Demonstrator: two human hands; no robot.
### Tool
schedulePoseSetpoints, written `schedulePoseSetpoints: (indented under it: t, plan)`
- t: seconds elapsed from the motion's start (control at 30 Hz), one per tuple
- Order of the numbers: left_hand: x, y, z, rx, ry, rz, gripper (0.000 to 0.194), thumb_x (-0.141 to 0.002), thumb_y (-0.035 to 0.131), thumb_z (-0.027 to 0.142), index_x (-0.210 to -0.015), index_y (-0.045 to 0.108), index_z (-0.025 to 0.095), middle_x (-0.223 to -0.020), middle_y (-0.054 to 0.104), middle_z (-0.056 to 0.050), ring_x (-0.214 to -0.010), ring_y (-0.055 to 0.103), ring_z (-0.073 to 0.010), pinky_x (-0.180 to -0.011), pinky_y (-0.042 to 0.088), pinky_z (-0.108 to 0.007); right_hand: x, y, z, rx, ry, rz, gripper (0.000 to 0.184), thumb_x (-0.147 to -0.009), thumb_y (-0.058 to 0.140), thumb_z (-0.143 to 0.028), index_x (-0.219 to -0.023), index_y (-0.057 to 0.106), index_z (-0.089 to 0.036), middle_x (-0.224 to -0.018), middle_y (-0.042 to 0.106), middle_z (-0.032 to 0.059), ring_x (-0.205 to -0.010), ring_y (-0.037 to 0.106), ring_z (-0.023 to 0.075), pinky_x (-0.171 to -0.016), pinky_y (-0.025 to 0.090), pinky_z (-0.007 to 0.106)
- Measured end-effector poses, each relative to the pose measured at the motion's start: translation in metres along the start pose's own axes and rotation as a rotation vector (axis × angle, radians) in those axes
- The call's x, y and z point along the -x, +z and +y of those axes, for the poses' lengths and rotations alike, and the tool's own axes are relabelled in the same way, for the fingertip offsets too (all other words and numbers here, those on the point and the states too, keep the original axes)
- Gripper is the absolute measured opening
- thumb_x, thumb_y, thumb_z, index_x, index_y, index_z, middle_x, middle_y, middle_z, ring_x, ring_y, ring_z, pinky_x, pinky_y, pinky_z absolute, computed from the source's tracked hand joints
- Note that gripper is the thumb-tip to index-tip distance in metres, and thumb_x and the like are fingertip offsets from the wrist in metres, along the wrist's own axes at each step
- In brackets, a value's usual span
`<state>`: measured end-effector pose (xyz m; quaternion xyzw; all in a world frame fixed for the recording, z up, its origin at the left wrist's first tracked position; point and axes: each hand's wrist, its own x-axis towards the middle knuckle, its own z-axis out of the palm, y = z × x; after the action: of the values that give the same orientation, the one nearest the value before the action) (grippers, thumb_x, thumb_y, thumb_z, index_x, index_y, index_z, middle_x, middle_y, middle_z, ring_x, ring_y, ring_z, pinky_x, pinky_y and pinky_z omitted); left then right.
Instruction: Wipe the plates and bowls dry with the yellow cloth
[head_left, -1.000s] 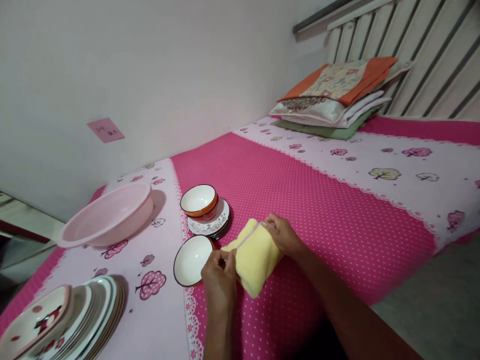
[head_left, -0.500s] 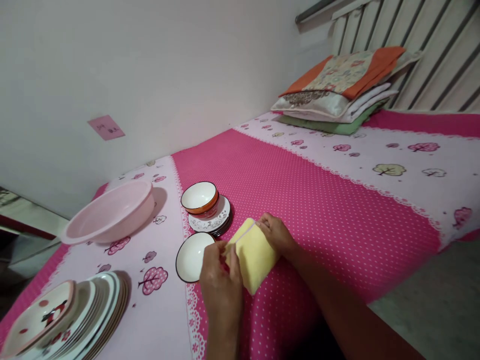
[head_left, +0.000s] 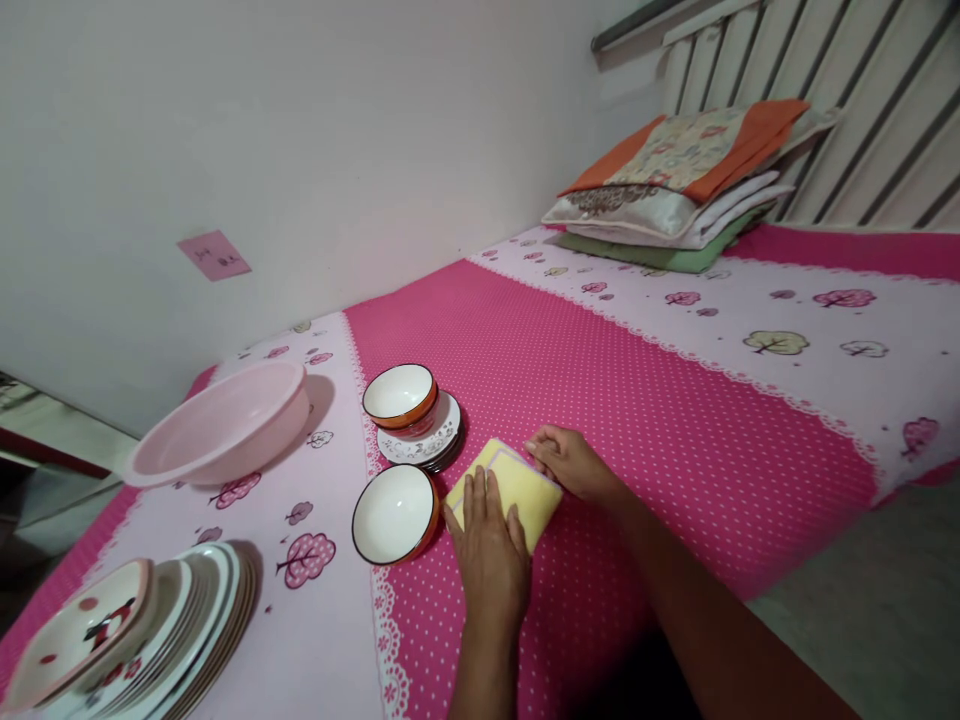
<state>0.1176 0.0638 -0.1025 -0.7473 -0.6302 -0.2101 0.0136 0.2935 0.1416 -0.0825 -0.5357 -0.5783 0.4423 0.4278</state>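
A folded yellow cloth [head_left: 531,492] with a pale purple border lies on the pink dotted bedspread. My left hand [head_left: 489,550] rests flat on it, fingers stretched out. At its right edge, my right hand [head_left: 576,466] has its fingers curled against the cloth, closed on that edge. Just left of the cloth stands a white bowl [head_left: 391,515] with a dark rim and an orange outside. Behind that, orange-sided bowls [head_left: 401,392] are stacked on small patterned plates [head_left: 439,432].
A pink basin [head_left: 225,420] sits at the left by the wall. Nearer, several stacked plates [head_left: 217,590] carry a patterned dish [head_left: 97,625] on top. Folded bedding and cushions [head_left: 690,180] lie at the back right, before a slatted headboard [head_left: 825,110]. A pink note [head_left: 214,255] is on the wall.
The cloth, raised and tilted between both hands before, now lies flatter with another fold over it. My left hand moved right and flattened on top; my right hand shifted slightly right.
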Motion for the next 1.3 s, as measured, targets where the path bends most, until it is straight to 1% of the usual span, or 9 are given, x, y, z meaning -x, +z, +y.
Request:
schedulePoseSetpoints:
  t: [0.17,0.43,0.53,0.6,0.67,0.73,0.93,1.1,1.3]
  plan:
    - [0.003,0.0,0.001,0.008,-0.039,0.018,0.054,-0.106,0.039,0.029,-0.158,0.047,0.016,-0.169,0.039,-0.014,-0.16,0.026,-0.0352,-0.127,0.024,-0.065,0.012,-0.008,-0.013,0.111,0.007,-0.114,0.02,-0.084,0.069,-0.038,-0.078,0.062,-0.02,-0.064,0.06,-0.0024,-0.059,0.052,0.0139,-0.054,0.035,0.024]
    - [0.002,0.002,0.001,0.048,-0.154,-0.084,0.062,-0.107,0.038,0.043,-0.164,0.037,0.02,-0.175,0.025,-0.015,-0.162,0.019,-0.0387,-0.121,0.031,-0.07,0.009,0.004,-0.007,0.373,0.029,0.044,0.02,-0.085,0.066,-0.018,-0.068,0.055,-0.02,-0.065,0.061,-0.0003,-0.06,0.053,0.0147,-0.056,0.033,0.027]
    - [0.001,0.0,0.003,0.056,-0.169,-0.096,0.062,-0.107,0.038,0.043,-0.164,0.037,0.019,-0.175,0.026,-0.015,-0.161,0.02,-0.0384,-0.122,0.03,-0.069,0.012,0.014,-0.015,0.43,-0.038,0.123,0.006,-0.09,0.061,-0.019,-0.085,0.064,-0.019,-0.08,0.069,0.0056,-0.073,0.062,0.0198,-0.066,0.045,0.031]
    - [0.001,-0.002,0.003,0.059,-0.174,-0.107,0.063,-0.106,0.039,0.042,-0.164,0.037,0.018,-0.175,0.026,-0.015,-0.161,0.02,-0.0387,-0.122,0.029,-0.069,0.015,0.029,-0.02,0.442,-0.14,0.152,0.018,-0.096,0.054,-0.022,-0.108,0.067,-0.018,-0.106,0.074,0.0111,-0.1,0.066,0.024,-0.088,0.051,0.036]
    - [0.0,-0.004,0.003,0.065,-0.177,-0.119,0.064,-0.103,0.044,0.039,-0.164,0.038,0.018,-0.175,0.026,-0.015,-0.161,0.02,-0.0385,-0.124,0.027,-0.068,0.018,0.047,-0.018,0.463,-0.257,0.128,0.033,-0.1,0.049,-0.024,-0.13,0.064,-0.02,-0.134,0.069,0.0129,-0.128,0.058,0.0255,-0.111,0.043,0.041]
    - [0.0,-0.004,0.003,0.074,-0.173,-0.135,0.066,-0.1,0.049,0.033,-0.163,0.039,0.016,-0.174,0.027,-0.016,-0.161,0.02,-0.0375,-0.125,0.025,-0.065,0.017,0.062,-0.009,0.527,-0.337,0.08,0.042,-0.103,0.046,-0.027,-0.142,0.06,-0.02,-0.152,0.059,0.0143,-0.143,0.049,0.0281,-0.121,0.035,0.048]
    - [-0.002,-0.002,0.002,0.109,-0.161,-0.134,0.067,-0.1,0.05,0.037,-0.163,0.039,0.016,-0.173,0.03,-0.016,-0.161,0.023,-0.0382,-0.125,0.025,-0.066,0.007,0.069,0.024,0.592,-0.335,0.042,0.049,-0.108,0.035,-0.032,-0.149,0.057,-0.017,-0.156,0.058,0.013,-0.146,0.048,0.0265,-0.125,0.031,0.048]
    - [0.0,-0.005,0.002,0.111,-0.151,-0.155,0.068,-0.099,0.051,0.032,-0.163,0.038,0.015,-0.174,0.027,-0.016,-0.161,0.021,-0.0364,-0.128,0.022,-0.063,0.004,0.066,0.021,0.65,-0.29,0.039,0.05,-0.11,0.031,-0.034,-0.15,0.058,-0.021,-0.157,0.058,0.0097,-0.145,0.049,0.0253,-0.123,0.035,0.046]
    - [0.025,-0.015,-0.009,0.159,-0.117,-0.132,0.064,-0.104,0.049,0.036,-0.164,0.039,0.016,-0.176,0.017,-0.017,-0.163,0.011,-0.0331,-0.131,0.019,-0.053,0.001,0.072,0.014,0.717,-0.231,0.01,0.05,-0.109,0.035,-0.029,-0.152,0.056,-0.015,-0.16,0.054,0.0147,-0.147,0.048,0.0293,-0.123,0.033,0.049]
